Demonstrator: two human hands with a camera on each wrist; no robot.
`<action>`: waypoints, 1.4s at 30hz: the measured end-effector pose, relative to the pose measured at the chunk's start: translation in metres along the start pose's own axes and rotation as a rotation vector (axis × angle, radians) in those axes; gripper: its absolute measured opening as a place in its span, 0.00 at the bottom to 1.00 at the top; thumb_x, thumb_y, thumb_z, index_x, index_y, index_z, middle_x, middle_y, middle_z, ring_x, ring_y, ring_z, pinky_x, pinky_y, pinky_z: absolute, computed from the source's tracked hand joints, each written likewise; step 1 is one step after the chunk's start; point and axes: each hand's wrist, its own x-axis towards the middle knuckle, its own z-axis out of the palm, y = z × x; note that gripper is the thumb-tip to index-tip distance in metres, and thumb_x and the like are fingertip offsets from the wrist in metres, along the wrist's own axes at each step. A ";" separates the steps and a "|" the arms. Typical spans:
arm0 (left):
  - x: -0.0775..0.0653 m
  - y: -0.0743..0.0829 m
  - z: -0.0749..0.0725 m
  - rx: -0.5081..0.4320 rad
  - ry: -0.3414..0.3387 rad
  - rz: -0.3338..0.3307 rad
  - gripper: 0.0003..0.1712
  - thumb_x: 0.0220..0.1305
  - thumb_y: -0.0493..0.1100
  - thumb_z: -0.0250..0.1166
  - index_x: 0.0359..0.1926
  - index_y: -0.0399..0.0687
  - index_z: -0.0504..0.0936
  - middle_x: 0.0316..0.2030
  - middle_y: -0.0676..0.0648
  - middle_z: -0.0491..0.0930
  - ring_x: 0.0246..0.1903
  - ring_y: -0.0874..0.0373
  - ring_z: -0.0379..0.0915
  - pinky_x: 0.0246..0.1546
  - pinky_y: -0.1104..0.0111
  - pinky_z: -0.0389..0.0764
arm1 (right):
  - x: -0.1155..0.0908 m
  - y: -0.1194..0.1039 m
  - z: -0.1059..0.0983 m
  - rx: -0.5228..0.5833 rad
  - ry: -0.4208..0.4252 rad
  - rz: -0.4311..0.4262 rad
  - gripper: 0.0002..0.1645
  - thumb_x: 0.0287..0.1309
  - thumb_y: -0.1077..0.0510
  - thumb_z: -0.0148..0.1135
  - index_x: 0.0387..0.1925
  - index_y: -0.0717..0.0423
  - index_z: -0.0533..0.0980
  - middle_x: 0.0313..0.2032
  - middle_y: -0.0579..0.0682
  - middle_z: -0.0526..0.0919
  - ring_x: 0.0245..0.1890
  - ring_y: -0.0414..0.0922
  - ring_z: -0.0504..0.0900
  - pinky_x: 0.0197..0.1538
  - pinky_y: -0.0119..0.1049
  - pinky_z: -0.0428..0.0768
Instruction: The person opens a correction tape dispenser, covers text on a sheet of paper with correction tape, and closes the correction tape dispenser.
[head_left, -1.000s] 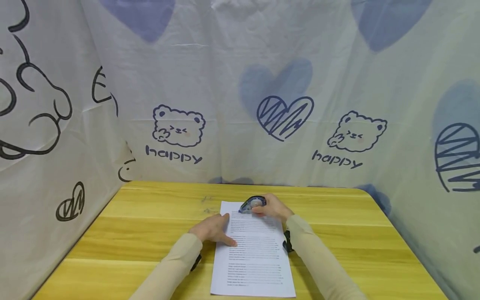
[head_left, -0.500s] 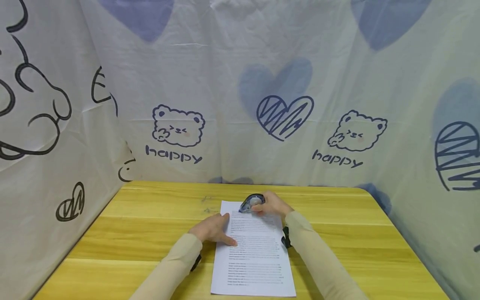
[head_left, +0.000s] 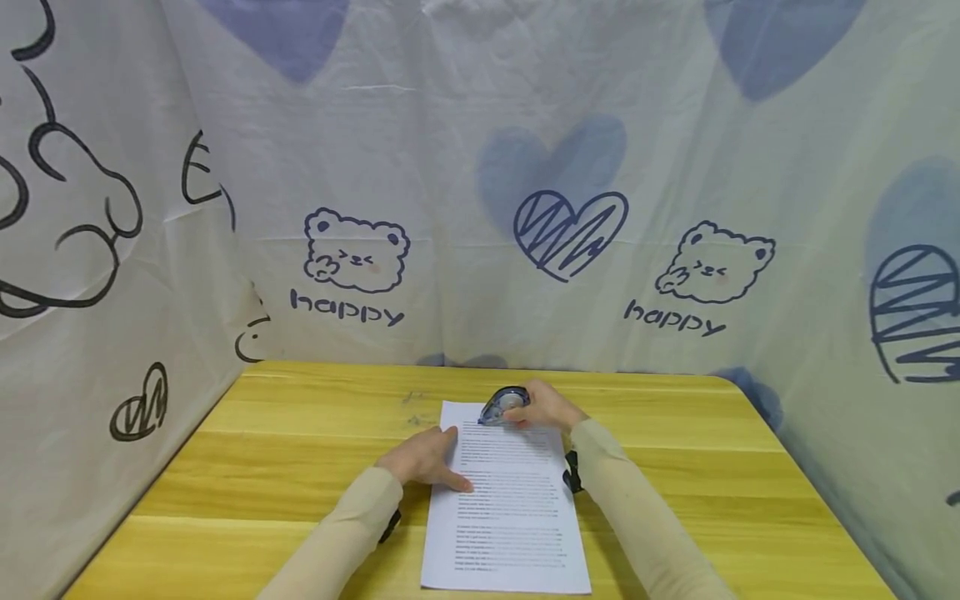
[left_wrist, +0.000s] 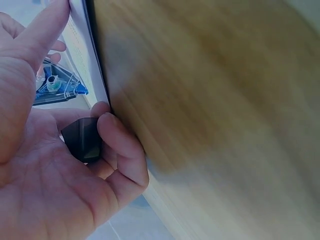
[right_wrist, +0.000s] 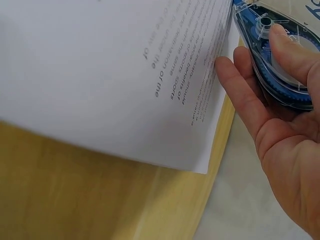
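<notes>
A sheet of printed paper [head_left: 502, 577] lies on the table in the head view. My right hand [head_left: 551, 408] grips a clear blue correction tape [head_left: 501, 403] at the sheet's upper part, its tip at the first lines of text. In the right wrist view the thumb lies on the side of the correction tape [right_wrist: 257, 55]. At the sheet's left edge rests my left hand [head_left: 422, 458], thumb on the text. In the left wrist view its fingers [left_wrist: 127, 152] curl round a small black cap-like piece [left_wrist: 82, 142]; its exact kind does not show.
The yellow wood-grain table [head_left: 300, 450] extends on both sides of the paper. Behind it hangs a pale cloth [head_left: 457, 275] printed with hearts and bears. Faint grey marks [head_left: 412, 398] show on the table left of the sheet's top.
My right hand has shifted very slightly away from me with the correction tape, whose tip stays near the same spot. The left hand and paper look unmoved.
</notes>
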 end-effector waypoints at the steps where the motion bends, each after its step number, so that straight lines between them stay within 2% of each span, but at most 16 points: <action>1: 0.000 0.000 0.000 0.000 0.000 0.002 0.62 0.46 0.66 0.75 0.73 0.37 0.59 0.68 0.34 0.67 0.68 0.40 0.64 0.69 0.51 0.66 | 0.000 0.000 0.000 0.001 -0.001 -0.001 0.11 0.57 0.59 0.70 0.37 0.62 0.80 0.30 0.53 0.86 0.26 0.40 0.78 0.31 0.30 0.78; 12: -0.002 0.001 0.000 0.003 0.010 0.007 0.61 0.46 0.66 0.75 0.72 0.38 0.60 0.67 0.34 0.67 0.67 0.40 0.65 0.68 0.50 0.67 | -0.001 0.001 -0.002 0.005 0.002 -0.019 0.10 0.56 0.60 0.71 0.37 0.63 0.80 0.29 0.50 0.85 0.26 0.40 0.80 0.33 0.33 0.82; 20: -0.001 0.000 0.001 0.008 0.012 0.010 0.61 0.46 0.66 0.75 0.72 0.38 0.61 0.67 0.34 0.67 0.67 0.40 0.64 0.68 0.50 0.67 | -0.001 0.002 -0.004 -0.007 -0.007 0.008 0.10 0.57 0.59 0.71 0.37 0.61 0.81 0.30 0.52 0.86 0.26 0.41 0.80 0.31 0.29 0.78; 27: -0.001 -0.002 0.002 0.008 0.018 0.011 0.61 0.45 0.67 0.75 0.72 0.38 0.61 0.68 0.34 0.67 0.67 0.40 0.64 0.69 0.50 0.66 | -0.001 0.002 -0.005 0.007 -0.016 0.027 0.12 0.56 0.58 0.71 0.39 0.61 0.80 0.30 0.52 0.86 0.27 0.41 0.83 0.33 0.33 0.81; 32: -0.002 -0.001 0.001 -0.012 0.024 0.014 0.61 0.45 0.66 0.76 0.72 0.38 0.62 0.68 0.35 0.67 0.67 0.40 0.64 0.69 0.50 0.66 | -0.001 0.001 -0.007 0.009 -0.018 0.023 0.09 0.56 0.58 0.71 0.30 0.60 0.79 0.25 0.53 0.84 0.21 0.39 0.75 0.27 0.30 0.72; 35: -0.002 0.000 0.001 -0.022 0.027 0.015 0.60 0.45 0.65 0.77 0.71 0.37 0.62 0.68 0.35 0.67 0.67 0.40 0.64 0.69 0.50 0.66 | 0.000 0.002 -0.007 0.002 -0.013 0.021 0.11 0.56 0.59 0.71 0.24 0.59 0.78 0.20 0.53 0.82 0.17 0.38 0.69 0.24 0.28 0.66; 42: -0.002 -0.001 0.001 -0.027 0.024 0.003 0.61 0.45 0.65 0.76 0.72 0.38 0.62 0.68 0.35 0.67 0.68 0.41 0.64 0.69 0.50 0.66 | 0.002 0.004 -0.007 0.001 -0.013 0.021 0.12 0.56 0.58 0.72 0.23 0.57 0.77 0.20 0.55 0.83 0.16 0.38 0.69 0.23 0.29 0.65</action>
